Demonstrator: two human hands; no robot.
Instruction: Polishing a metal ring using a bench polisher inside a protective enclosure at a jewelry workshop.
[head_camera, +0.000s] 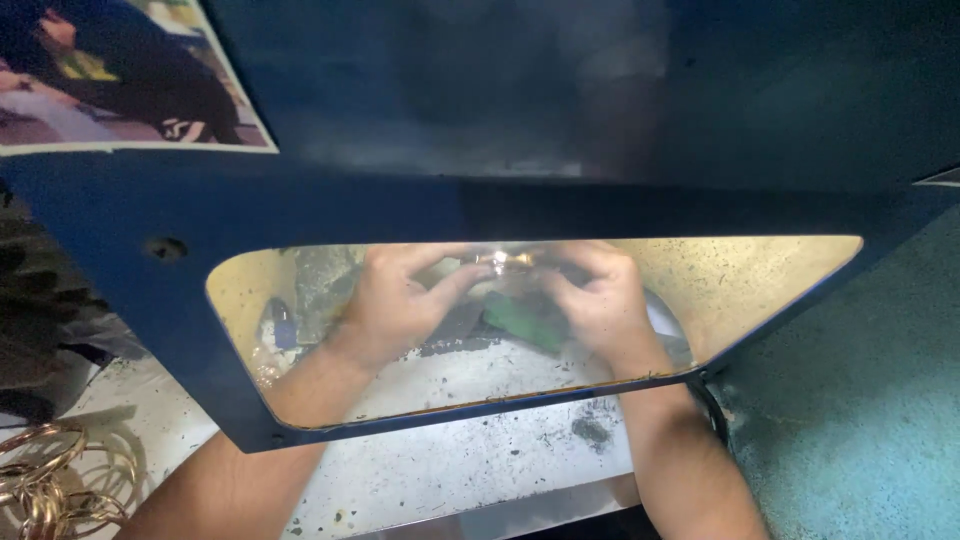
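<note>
Behind the blue machine guard, a lit, speckled desk.
Your left hand and right hand reach through the window, fingertips pinched together on a small gold ring.

The small shiny gold thing pinched between both hands is too blurry to name. The green lump is half hidden. The pile of gold wire rings is cut off.
</note>
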